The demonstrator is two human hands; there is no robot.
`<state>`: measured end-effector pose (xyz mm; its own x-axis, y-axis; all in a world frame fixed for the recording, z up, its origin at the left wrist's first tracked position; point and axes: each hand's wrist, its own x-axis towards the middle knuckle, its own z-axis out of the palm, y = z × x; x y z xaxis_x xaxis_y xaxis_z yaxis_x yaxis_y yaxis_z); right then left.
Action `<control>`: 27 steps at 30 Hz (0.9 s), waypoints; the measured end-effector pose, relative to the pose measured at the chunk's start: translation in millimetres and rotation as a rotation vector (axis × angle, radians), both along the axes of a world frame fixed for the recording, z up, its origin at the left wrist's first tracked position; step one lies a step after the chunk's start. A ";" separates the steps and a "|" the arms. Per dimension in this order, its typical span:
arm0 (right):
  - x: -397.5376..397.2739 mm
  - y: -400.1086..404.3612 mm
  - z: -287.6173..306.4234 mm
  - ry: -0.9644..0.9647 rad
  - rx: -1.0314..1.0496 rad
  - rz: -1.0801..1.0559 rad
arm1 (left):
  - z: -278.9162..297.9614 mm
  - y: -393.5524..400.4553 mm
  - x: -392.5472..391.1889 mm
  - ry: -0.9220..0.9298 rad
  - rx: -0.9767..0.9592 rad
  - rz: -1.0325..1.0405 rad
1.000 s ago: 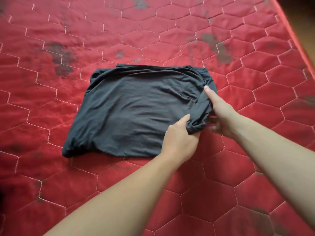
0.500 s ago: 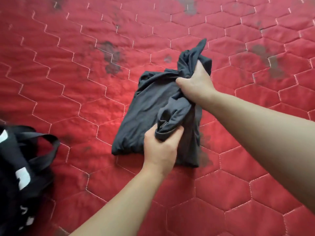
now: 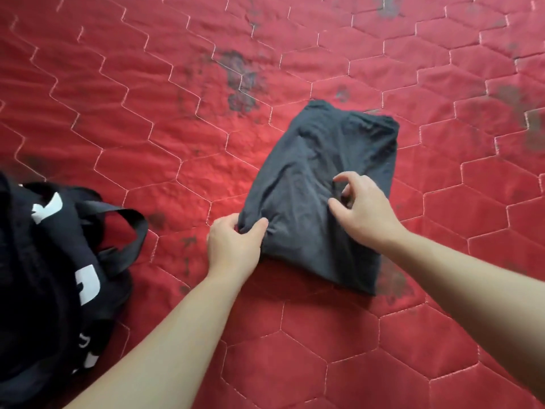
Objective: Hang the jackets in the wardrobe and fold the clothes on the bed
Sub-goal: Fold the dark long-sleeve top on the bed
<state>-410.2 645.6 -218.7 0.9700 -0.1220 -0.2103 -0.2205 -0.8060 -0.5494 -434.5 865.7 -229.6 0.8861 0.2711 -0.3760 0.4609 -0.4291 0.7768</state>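
We find the dark grey garment (image 3: 321, 184) lying on the red quilted bed (image 3: 147, 113) as a narrow folded rectangle, its long axis running away from us and tilted slightly right. The left hand (image 3: 234, 249) grips the near-left corner, thumb on top and fingers tucked under the edge. The right hand (image 3: 364, 208) sits above the near half of the top layer with fingers loosely curled; we cannot tell whether it pinches a crease or merely touches the fabric. To finish this fold well, we judge that the left hand should hold its corner steady as an anchor while the right flattens the ridges running across the middle, pressing outward toward the far end so the layers stay aligned and the edges square. Soft knit of this kind is likely to slide, so pressure should be light and even. A black bag with white lettering (image 3: 56, 261) rests on the bed at the left, well apart from the garment. Compared with half a second ago, the bunched right edge that both hands held raised is now laid down across the garment, the right hand has come down nearer us, and the garment reads as flatter.
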 end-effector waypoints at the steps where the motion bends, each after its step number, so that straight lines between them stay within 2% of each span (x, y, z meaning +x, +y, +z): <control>1: -9.0 2.7 -1.0 -0.015 -0.053 -0.002 | -0.4 -1.1 0.0 0.002 0.046 -0.021; 3: -30.7 6.6 -3.3 -0.029 -0.156 -0.119 | 3.7 -4.7 2.7 0.116 -0.082 0.025; 4: -42.1 5.9 -4.2 -0.017 -0.153 -0.250 | 4.6 -6.3 4.6 0.166 -0.129 0.027; 7: -69.3 -2.6 -5.2 0.031 0.061 -0.636 | 7.3 -8.6 12.2 0.268 -0.166 -0.061; 9: -77.8 -9.6 -3.9 0.089 0.279 -0.735 | 13.4 -6.0 17.9 0.416 -0.340 -0.072; 11: -82.9 -11.7 0.6 0.237 0.450 -0.731 | 18.8 -2.3 20.4 0.574 -0.540 -0.079; 13: -90.8 -12.9 1.4 0.403 0.517 -0.641 | 22.4 -0.2 16.2 0.673 -0.646 -0.123; 15: -98.4 -16.1 3.3 0.500 0.596 -0.587 | 22.6 4.3 5.3 0.709 -0.656 -0.123; 19: -127.7 -22.8 17.2 0.561 0.846 -0.580 | 26.6 19.7 -29.4 0.752 -0.594 -0.049; 24: -190.0 -18.0 31.2 0.579 0.714 -0.539 | 42.5 35.4 -82.8 0.750 -0.459 -0.065; 27: -198.5 -14.7 46.1 0.475 0.718 -0.534 | 53.3 35.7 -93.1 0.567 -0.421 -0.003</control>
<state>-608.6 631.0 -172.6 0.6224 -0.2088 -0.7543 -0.7772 -0.0514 -0.6271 -527.6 901.4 -176.3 0.5231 -0.0007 -0.8523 0.8430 -0.1467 0.5176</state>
